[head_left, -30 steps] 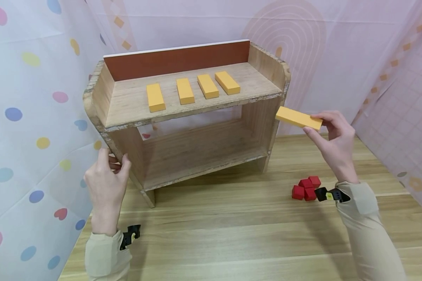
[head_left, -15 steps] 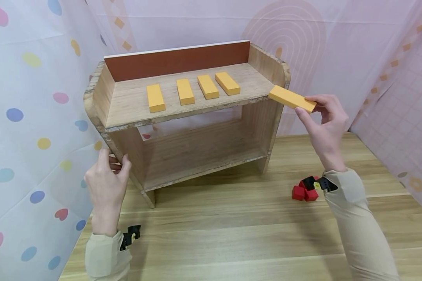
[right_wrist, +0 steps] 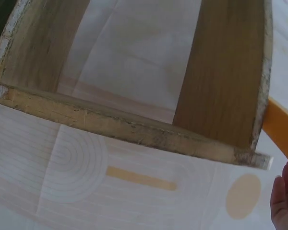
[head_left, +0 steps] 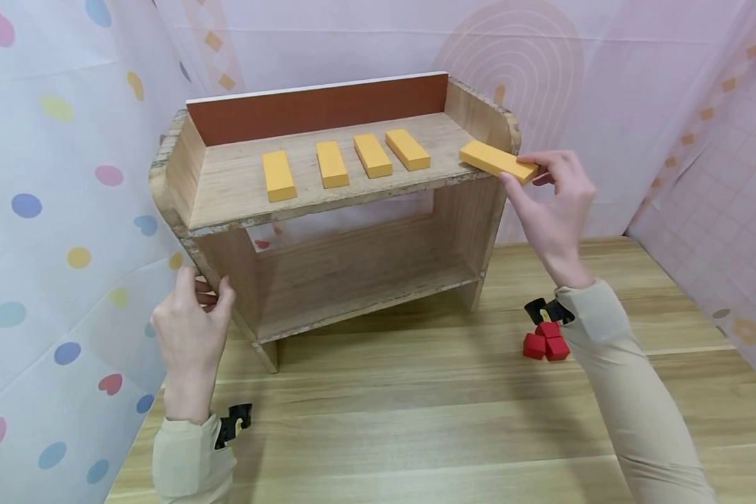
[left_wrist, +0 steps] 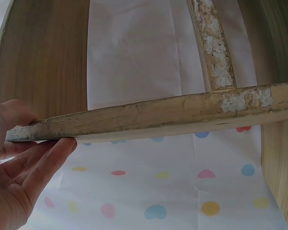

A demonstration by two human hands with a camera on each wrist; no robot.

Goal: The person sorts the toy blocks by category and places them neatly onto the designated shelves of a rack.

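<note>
A small wooden shelf unit (head_left: pixel 227 189) stands on the floor, with several yellow blocks lying in a row on its top board; one of them is the leftmost yellow block (head_left: pixel 278 175). My left hand (head_left: pixel 192 332) grips the front edge of the left side panel (left_wrist: pixel 134 112), thumb on one face and fingers on the other. At the board's right front corner, my right hand (head_left: pixel 557 206) pinches another yellow block (head_left: pixel 494 159) by its near end. Its far end reaches over the board; whether it touches the wood I cannot tell. The right wrist view shows part of this orange-looking block (right_wrist: pixel 282 132).
Several red cubes (head_left: pixel 533 346) sit clustered on the wood-patterned surface (head_left: pixel 378 427), partly beneath the right forearm. A reddish-brown back panel (head_left: pixel 327 108) and raised side panels bound the top board. Patterned cloth (head_left: pixel 50 266) hangs behind and at both sides.
My right hand has carried its yellow block up and left, from beside the shelf unit to over the top board's right front corner. The left hand stays in place.
</note>
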